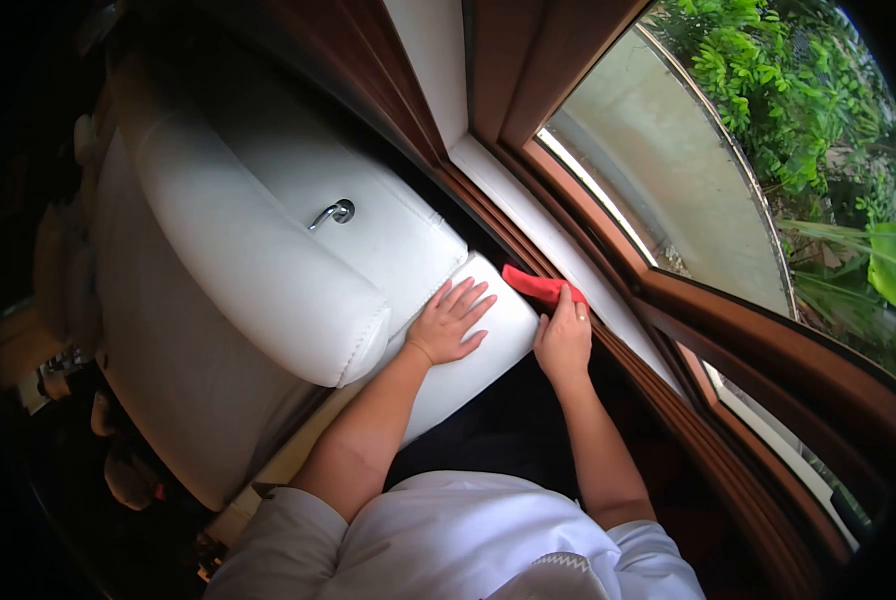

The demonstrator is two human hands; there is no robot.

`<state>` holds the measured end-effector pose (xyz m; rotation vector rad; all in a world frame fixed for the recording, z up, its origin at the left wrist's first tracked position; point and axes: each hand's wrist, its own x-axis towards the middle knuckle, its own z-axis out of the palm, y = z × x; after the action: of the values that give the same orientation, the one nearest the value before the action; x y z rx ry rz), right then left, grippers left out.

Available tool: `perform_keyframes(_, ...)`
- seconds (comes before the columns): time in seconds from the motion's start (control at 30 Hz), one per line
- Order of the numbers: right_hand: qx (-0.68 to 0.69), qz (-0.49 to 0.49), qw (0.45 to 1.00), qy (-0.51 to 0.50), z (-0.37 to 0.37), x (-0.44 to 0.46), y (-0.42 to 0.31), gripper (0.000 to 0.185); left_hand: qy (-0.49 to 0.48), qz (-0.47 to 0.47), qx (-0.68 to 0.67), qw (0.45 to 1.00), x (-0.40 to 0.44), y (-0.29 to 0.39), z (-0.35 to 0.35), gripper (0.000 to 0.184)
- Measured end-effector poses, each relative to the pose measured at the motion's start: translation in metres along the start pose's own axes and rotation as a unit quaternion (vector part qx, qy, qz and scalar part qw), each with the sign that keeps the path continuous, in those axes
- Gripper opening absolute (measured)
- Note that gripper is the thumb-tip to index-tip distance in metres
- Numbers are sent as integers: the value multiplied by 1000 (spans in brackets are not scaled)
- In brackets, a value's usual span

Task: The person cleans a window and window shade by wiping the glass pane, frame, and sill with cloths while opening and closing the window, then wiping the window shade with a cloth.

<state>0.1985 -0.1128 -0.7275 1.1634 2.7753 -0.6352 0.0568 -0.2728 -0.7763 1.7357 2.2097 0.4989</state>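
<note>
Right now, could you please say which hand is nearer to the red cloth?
Right: the right hand holds the red cloth at one end; the left hand lies spread on the white upholstery, clear of it.

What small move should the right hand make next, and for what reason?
Probably slide the red cloth a little along the brown wooden ledge: the right hand pinches it there, while the left hand rests flat on the white padded surface.

From my remote post, I could read no text, label, brand, number or sign anywhere in the view.
</note>
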Motion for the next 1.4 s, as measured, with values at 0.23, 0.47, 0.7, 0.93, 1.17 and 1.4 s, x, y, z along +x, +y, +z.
perform_keyframes(0.23,51,-12,997,48,8,-8,5,57,1,-3,0,1000,2,1,-2,57)
perform_keyframes(0.47,-26,-72,997,21,14,17,-4,49,-5,-6,8,1000,2,3,-2,56)
perform_keyframes(0.7,-268,-29,955,-121,-8,1,28,39,-7,-2,-2,1000,1,3,-3,55)
perform_keyframes(0.93,-128,-53,990,4,12,-4,19,42,-1,-7,-8,1000,0,3,-3,56)
perform_keyframes(1.17,7,-139,988,70,29,18,-15,59,1,-6,-6,1000,1,3,-3,57)
perform_keyframes(1.4,4,-135,990,36,26,9,-11,56,11,0,0,1000,0,4,-3,58)
